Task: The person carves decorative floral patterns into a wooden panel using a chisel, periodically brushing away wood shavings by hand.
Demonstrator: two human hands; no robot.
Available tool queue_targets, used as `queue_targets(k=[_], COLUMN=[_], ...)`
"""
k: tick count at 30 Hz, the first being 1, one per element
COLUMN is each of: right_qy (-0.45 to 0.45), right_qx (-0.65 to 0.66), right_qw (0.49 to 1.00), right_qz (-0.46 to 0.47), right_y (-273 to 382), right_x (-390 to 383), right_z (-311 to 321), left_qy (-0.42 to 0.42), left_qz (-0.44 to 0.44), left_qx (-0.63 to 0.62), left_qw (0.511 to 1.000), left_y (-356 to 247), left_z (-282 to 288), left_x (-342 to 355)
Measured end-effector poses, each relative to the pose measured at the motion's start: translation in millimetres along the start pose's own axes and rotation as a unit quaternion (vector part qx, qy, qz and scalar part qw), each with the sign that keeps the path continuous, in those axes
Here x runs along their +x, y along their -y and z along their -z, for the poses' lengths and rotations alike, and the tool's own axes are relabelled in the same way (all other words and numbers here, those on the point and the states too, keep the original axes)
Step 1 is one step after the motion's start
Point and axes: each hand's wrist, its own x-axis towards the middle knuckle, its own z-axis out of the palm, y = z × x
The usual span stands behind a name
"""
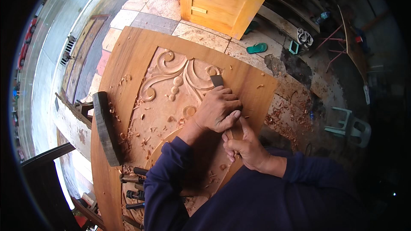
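Observation:
A carved wooden panel lies before me, with raised scrollwork of curling leaves and beads in its recessed field. My left hand is closed round the front of a chisel, whose flat steel blade points away from me. The blade's end lies beside a small scroll near the recess's right edge. Behind it, my right hand grips the chisel's wooden handle, which is mostly hidden by my fingers. Curled shavings are scattered over the carving.
A dark wooden mallet lies on the panel's left border. Several carving tools lie beside my left forearm. Beyond the panel stand a yellowish wooden cabinet and a green slipper. A pale green plastic stool is at the right.

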Motion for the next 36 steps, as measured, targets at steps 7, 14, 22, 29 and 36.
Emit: queue_targets(k=[7,14,22,29,36], right_qy=[-0.011,-0.031,0.053,0.047,0.023], right_qx=[0.054,0.026,-0.096,-0.023,0.010], right_qw=[0.997,0.998,0.994,0.998,0.999], right_qz=[-0.052,-0.037,0.023,-0.027,-0.048], right_y=[15.7,16.0,31.8,19.8,33.2], right_x=[-6.2,-0.6,34.1,-4.5,0.5], right_z=[-5.2,-3.9,29.7,32.7,31.1], left_qy=[-0.024,-0.065,-0.223,-0.051,-0.051], left_qz=[0.027,0.038,0.062,0.033,0.050], left_qx=[-0.031,-0.039,0.072,0.045,-0.007], left_qw=[0.999,0.996,0.970,0.997,0.997], left_y=[3.7,4.6,4.0,-1.3,6.5], left_z=[-9.7,-16.6,-15.8,-20.8,-22.2], left_x=[3.9,3.3,12.9,6.8,16.2])
